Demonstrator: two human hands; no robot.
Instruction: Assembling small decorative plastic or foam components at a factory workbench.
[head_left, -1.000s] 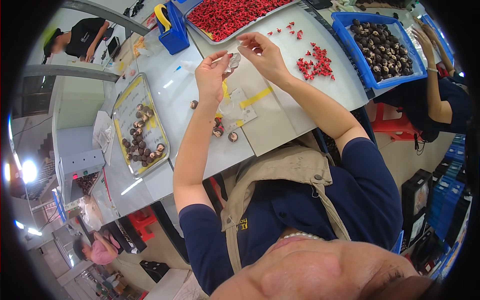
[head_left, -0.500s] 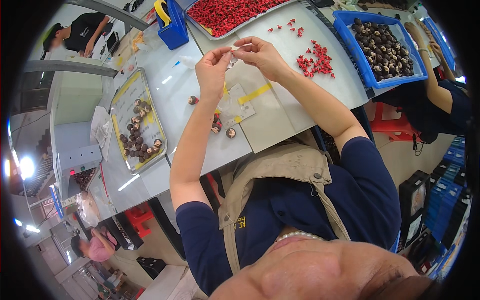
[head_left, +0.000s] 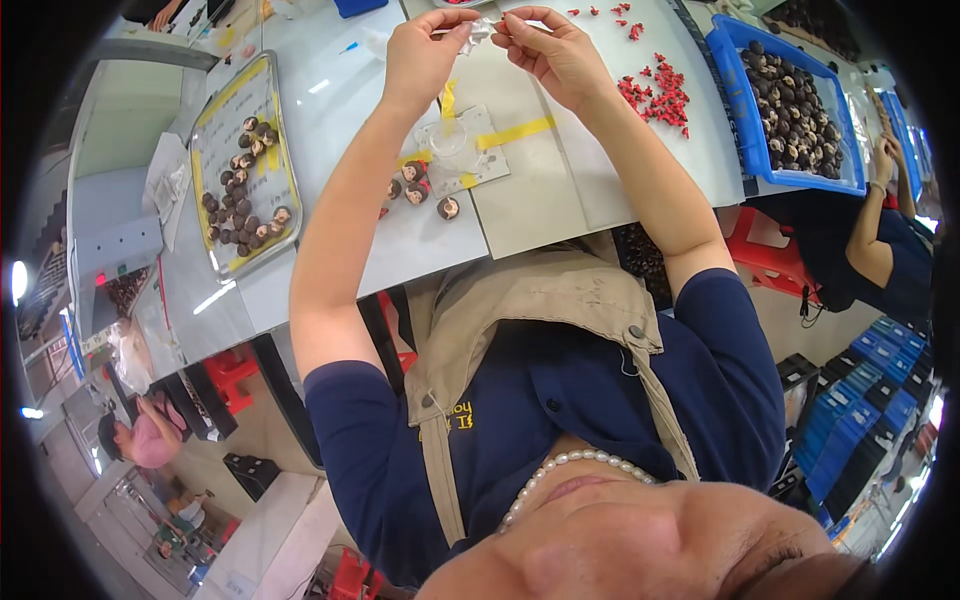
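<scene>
My left hand (head_left: 428,58) is closed in a pinch on a crumpled white tissue (head_left: 477,38) above the far part of the table. Close beside it, my right hand (head_left: 562,52) pinches a small red piece (head_left: 502,24) at the fingertips, near the tissue's edge. Much of the piece is hidden by my fingers. Nearer me, several small doll heads (head_left: 448,208) with brown hair lie on the table, some joined to red bodies. Next to them a clear plastic cup (head_left: 455,150) stands on a white plate (head_left: 492,168) fixed with yellow tape.
Loose red pieces (head_left: 660,95) lie to the right on the table. A blue bin (head_left: 745,120) of brown heads stands beyond them. To the left is a metal tray (head_left: 292,190) with more heads. A co-worker's arm (head_left: 875,225) shows at the far right.
The whole scene has shifted up in the picture as my head moved. My fingertips have drawn slightly apart, and the red piece at my right fingertips shows more clearly. Both hands keep their pinch.
</scene>
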